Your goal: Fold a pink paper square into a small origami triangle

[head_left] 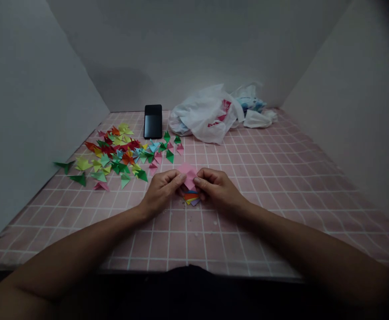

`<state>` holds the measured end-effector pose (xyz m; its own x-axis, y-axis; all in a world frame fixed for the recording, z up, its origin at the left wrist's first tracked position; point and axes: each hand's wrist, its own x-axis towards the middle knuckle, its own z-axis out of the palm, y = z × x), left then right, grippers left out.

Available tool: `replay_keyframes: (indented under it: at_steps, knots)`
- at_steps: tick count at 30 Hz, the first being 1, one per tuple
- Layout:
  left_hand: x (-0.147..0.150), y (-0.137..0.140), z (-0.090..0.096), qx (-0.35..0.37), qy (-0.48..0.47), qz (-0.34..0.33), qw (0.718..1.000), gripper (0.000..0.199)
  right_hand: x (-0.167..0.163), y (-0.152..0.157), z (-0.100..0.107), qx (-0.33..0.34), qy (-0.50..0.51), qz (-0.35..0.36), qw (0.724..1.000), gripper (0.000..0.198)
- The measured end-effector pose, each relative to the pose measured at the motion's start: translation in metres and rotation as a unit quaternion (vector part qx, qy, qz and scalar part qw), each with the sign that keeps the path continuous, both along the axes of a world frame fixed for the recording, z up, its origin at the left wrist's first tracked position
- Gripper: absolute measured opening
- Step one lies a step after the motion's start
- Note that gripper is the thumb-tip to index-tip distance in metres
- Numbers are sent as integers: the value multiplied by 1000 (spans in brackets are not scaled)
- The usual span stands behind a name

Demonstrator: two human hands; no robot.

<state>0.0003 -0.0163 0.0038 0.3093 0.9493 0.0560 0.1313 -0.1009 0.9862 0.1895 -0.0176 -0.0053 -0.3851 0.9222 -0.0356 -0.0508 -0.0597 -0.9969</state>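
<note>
A pink square of origami paper (pixel 188 174) is held up between my two hands, with a corner pointing towards me. My left hand (pixel 163 189) pinches its left corner between thumb and fingers. On the opposite corner, my right hand (pixel 216 186) has the same kind of pinch. Just below the pink sheet, several coloured paper sheets (pixel 192 198) in blue, orange, yellow and purple lie fanned on the cloth, partly hidden by the pink one. To the left spreads a heap of small folded paper cranes (pixel 119 153) in green, red, yellow, blue and pink.
A black phone (pixel 152 122) lies behind the cranes. White plastic bags (pixel 208 113) sit crumpled against the back wall. A pink checked tablecloth (pixel 274 178) covers the table, and pale walls (pixel 194 49) enclose it at the back and sides.
</note>
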Motion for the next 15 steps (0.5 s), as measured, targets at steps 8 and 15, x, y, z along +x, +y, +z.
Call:
replay_keyframes:
  at_steps: [8,15]
  knots:
    - [2,0,-1,-10,-46,41,998,43,0,0,-2,-2,-10,-37,999,30]
    - [1,-1,0,18,2,40,999,29,0,-4,3,45,-63,-44,996,31]
